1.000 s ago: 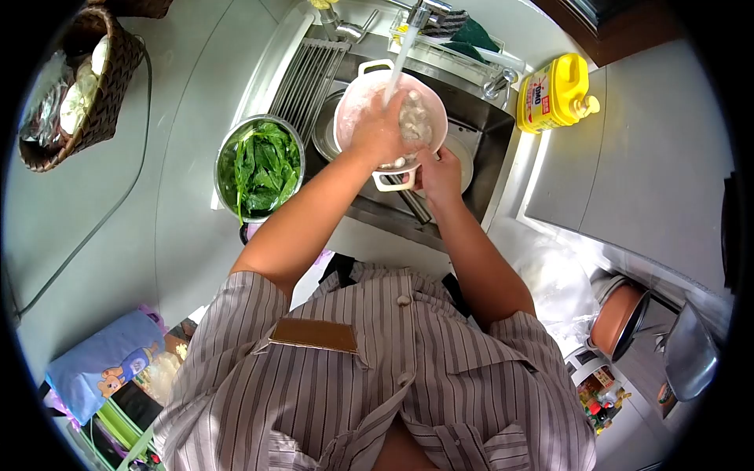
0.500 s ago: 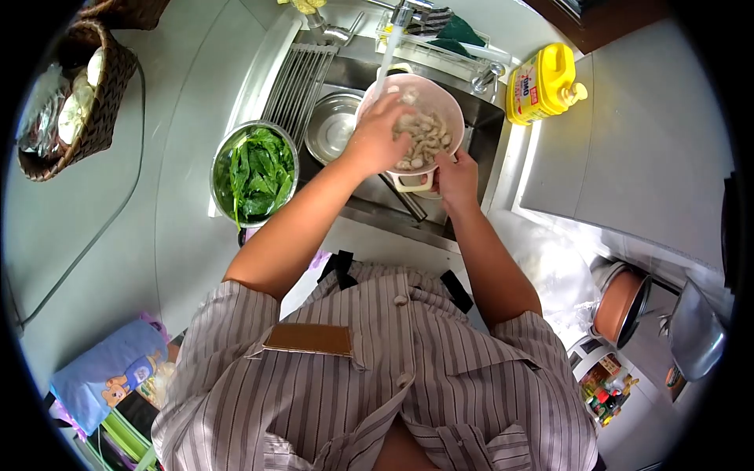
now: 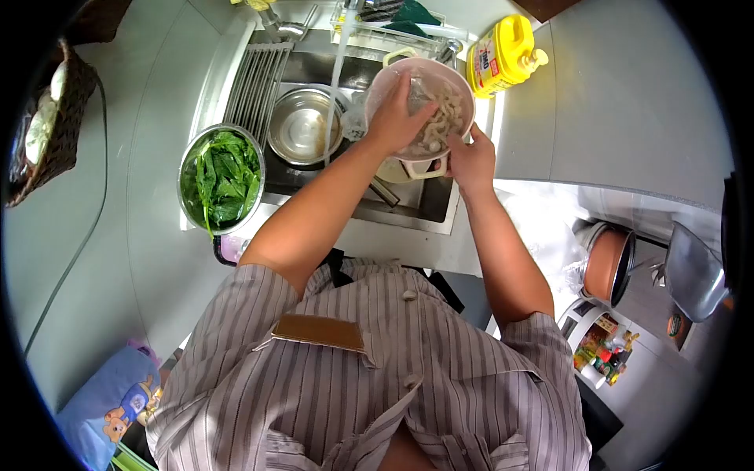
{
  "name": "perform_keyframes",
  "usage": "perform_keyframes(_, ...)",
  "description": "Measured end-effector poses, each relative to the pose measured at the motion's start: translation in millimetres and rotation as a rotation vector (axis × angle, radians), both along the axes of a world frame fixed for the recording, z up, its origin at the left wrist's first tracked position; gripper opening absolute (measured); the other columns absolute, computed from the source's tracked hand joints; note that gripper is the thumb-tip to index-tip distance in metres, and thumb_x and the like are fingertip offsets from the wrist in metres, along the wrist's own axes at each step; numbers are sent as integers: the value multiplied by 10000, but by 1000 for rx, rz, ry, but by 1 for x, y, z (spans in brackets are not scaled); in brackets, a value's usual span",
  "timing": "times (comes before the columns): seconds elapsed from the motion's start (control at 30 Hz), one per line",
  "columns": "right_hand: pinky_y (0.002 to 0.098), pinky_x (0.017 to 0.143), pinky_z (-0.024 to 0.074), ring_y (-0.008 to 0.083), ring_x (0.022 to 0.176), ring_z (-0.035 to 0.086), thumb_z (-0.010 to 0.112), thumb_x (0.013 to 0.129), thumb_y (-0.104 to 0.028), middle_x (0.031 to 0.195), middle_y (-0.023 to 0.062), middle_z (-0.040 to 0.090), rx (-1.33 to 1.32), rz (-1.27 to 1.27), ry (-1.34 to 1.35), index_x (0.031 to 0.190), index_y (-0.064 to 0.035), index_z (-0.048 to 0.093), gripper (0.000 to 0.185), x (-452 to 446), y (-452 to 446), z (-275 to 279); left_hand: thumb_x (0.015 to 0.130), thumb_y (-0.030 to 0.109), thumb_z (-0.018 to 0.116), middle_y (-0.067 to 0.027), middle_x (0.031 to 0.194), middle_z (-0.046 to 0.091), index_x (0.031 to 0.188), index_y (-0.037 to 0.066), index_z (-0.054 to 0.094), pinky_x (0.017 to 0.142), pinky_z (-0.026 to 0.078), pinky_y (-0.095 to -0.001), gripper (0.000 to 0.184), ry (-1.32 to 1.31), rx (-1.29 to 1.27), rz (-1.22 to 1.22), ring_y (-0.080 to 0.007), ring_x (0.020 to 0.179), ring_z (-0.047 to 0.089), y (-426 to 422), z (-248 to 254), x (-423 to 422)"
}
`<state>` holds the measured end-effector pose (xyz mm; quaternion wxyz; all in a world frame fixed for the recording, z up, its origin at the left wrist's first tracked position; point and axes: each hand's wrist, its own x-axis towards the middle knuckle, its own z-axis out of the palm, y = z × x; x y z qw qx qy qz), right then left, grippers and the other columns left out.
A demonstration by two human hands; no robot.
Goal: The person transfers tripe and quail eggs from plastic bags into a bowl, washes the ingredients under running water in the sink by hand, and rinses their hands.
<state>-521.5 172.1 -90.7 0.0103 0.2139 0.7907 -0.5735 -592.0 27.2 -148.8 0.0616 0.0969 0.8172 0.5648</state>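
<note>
A pink-lined pot (image 3: 465, 88) with cream handles is held over the sink, with pale pieces that look like peeled shrimp (image 3: 446, 118) inside. My right hand (image 3: 471, 159) grips its rim at the lower right, beside the near handle. Inside the pot, my left hand (image 3: 399, 118) lies open over the left part, fingers stretched out and thumb apart. Clear water (image 3: 355, 118) appears to spill past the left rim. Just left of the pot, a stream from the faucet (image 3: 349, 9) runs down by a steel bowl (image 3: 298, 118) in the sink.
A bowl of green leaves (image 3: 228, 177) stands left of the sink (image 3: 400, 213), near a metal drying rack (image 3: 255, 86). At the back right is a yellow detergent bottle (image 3: 503, 55). A woven basket (image 3: 67, 118) sits far left; a brown pan (image 3: 606, 263) is lower right.
The pot has moved right, out from under the faucet stream, and looks tilted leftward. My left hand has shifted from stirring among the shrimp to the left inner side. The view has shifted too.
</note>
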Motion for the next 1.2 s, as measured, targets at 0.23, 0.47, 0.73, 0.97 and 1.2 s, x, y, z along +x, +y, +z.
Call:
perform_keyframes(0.23,363,676,545,268,690,694,618,773,-185,790,151,698,272,14,-9,1091,-51,636,345,-3,24,23,860,434,656,-254,1491,315,1480,-30,204,1126,275,-363,896,15,180,31,-347,1391,319,37,-10,-1)
perform_keyframes(0.47,428,765,530,373,838,670,628,774,-174,869,216,685,553,129,20,1091,1,591,364,-10,30,55,890,372,640,-247,1475,337,1479,-32,199,1112,289,-350,840,-38,388,78,-329,1373,344,58,-5,4)
perform_keyframes(0.73,429,785,526,379,870,669,640,780,-189,918,231,683,781,191,-48,1166,-10,583,429,-19,24,87,910,353,625,-232,1481,332,1486,-22,189,1104,299,-336,814,6,497,143,-309,1359,357,77,1,4)
perform_keyframes(0.97,457,766,522,396,858,657,635,786,-190,905,244,675,1044,309,-46,1233,44,532,515,-34,3,111,934,316,597,-227,1481,338,1490,-23,181,1096,307,-345,772,-59,782,290,-302,1349,372,89,23,9)
perform_keyframes(1.2,410,654,552,329,725,684,621,820,-199,801,207,682,741,269,116,1211,51,559,468,-44,9,56,879,372,634,-210,1356,498,1374,26,440,1046,364,-395,634,177,31,244,-346,1257,467,34,16,-18)
